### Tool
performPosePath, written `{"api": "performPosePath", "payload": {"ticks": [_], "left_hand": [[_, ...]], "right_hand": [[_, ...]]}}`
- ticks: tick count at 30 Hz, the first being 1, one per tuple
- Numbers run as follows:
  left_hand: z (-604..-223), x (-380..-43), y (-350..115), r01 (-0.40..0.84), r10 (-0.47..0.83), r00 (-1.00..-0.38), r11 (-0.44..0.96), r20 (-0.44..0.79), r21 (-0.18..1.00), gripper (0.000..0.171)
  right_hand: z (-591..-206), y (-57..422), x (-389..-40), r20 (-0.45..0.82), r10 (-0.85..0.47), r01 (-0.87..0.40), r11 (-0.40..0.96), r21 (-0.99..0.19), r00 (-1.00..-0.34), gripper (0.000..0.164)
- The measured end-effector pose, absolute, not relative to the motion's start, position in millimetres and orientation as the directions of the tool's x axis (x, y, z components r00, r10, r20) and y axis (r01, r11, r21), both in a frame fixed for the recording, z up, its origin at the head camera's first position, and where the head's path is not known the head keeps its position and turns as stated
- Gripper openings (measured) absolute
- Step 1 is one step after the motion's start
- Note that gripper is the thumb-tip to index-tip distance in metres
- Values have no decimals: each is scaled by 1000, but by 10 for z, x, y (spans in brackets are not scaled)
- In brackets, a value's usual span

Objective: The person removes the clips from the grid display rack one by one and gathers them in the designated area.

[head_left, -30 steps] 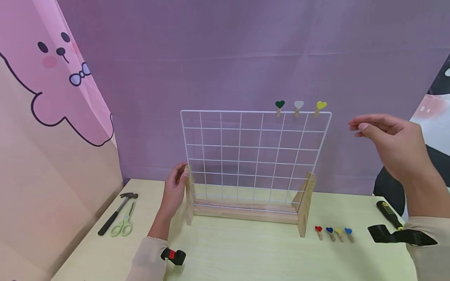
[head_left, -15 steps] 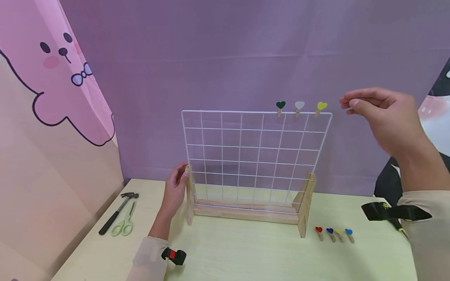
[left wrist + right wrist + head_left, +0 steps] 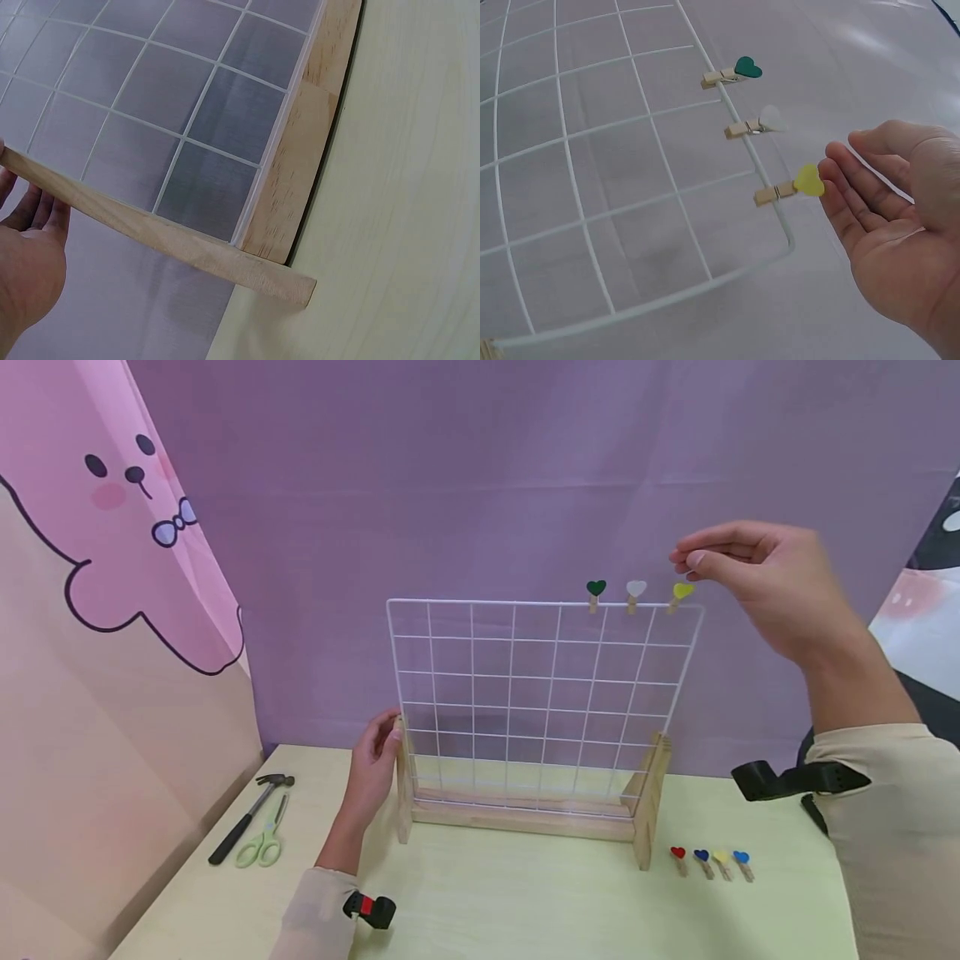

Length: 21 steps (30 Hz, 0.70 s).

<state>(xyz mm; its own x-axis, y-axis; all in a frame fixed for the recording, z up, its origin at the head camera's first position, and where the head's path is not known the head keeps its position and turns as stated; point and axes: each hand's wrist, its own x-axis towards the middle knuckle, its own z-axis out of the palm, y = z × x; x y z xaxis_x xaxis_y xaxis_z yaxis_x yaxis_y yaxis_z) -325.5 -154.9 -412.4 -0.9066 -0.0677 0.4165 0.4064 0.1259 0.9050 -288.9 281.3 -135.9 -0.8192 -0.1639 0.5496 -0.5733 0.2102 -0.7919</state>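
A white wire grid rack (image 3: 491,677) stands upright in a wooden base (image 3: 525,820). My left hand (image 3: 372,756) grips the top of the left wooden leg (image 3: 150,225), the thumb on one side and the fingers on the other. Three heart clothespins sit clipped along the rack's top wire: a green clothespin (image 3: 746,68), a white clothespin (image 3: 769,120) and a yellow clothespin (image 3: 808,181) nearest the right corner. My right hand (image 3: 765,581), its fingers loosely bent, is beside the yellow heart with nothing visible in it. Whether the fingertips touch that heart I cannot tell.
On the table right of the base lie several clothespins: a red one (image 3: 678,855), a dark blue one (image 3: 702,857), a pale yellow one (image 3: 722,860) and a light blue one (image 3: 742,860). A hammer (image 3: 251,818) and green-handled scissors (image 3: 264,843) lie at left.
My right hand has risen and moved left from beyond the rack's right side to the yellow heart clothespin. My left hand keeps its grip on the wooden leg.
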Motion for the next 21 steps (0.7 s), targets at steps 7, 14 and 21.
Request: {"api": "performPosePath", "payload": {"ticks": [7,14,21], "left_hand": [[-4124,-3255,-1558,411,-67,-904,138,423,901,39],[-4124,-3250,-1542,412,-80,-902,136,425,901,38],[-4132,-3261,-1534,412,-76,-902,137,425,901,39]], "right_hand": [[-1269,2672,-2955,488,-181,-518,381,-765,-854,32],[-1220,2518,-2999,463,-209,-507,424,-751,-861,31],[-1181,2400,-3026,437,-227,-492,427,-758,-870,27]]}}
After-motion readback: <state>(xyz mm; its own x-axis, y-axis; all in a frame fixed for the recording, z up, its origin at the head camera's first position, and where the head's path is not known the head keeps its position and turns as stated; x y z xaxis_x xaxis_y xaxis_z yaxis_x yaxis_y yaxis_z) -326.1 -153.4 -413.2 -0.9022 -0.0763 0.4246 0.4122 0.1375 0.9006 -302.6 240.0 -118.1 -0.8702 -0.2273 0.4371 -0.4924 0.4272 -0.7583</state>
